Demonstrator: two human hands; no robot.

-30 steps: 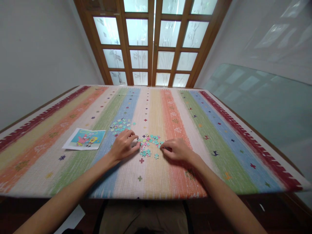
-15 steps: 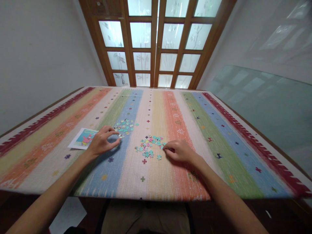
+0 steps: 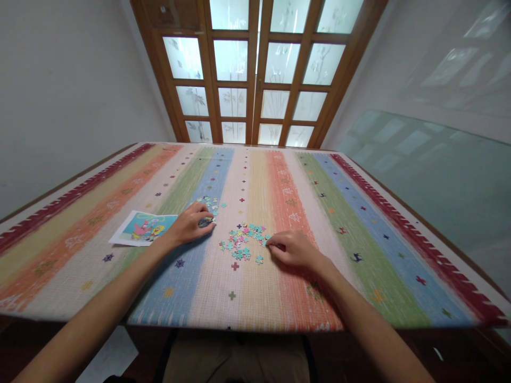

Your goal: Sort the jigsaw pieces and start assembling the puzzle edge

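Note:
My left hand (image 3: 192,223) is bent over the far-left group of small jigsaw puzzle pieces (image 3: 211,202) on the blue stripe, hiding part of that group. A small pale piece shows between its thumb and index fingertips. My right hand (image 3: 293,247) rests on the orange stripe with its fingers drawn together. Its fingertips close on a turquoise piece at the right edge of the nearer heap of puzzle pieces (image 3: 241,242). These pieces are turquoise, pink and yellow and lie loosely scattered. A printed cartoon picture (image 3: 139,229) lies left of my left hand, its right side partly covered by the wrist.
A striped tablecloth (image 3: 255,298) with small printed figures covers the table. Beyond the far edge stand wooden doors with frosted panes (image 3: 231,58). A glass sheet (image 3: 431,154) leans along the right wall. Below the near edge, a white sheet (image 3: 109,356) shows at the left.
My left hand has moved right, across the farther group of pieces, uncovering more of the printed picture. My right hand stays almost still at the nearer heap.

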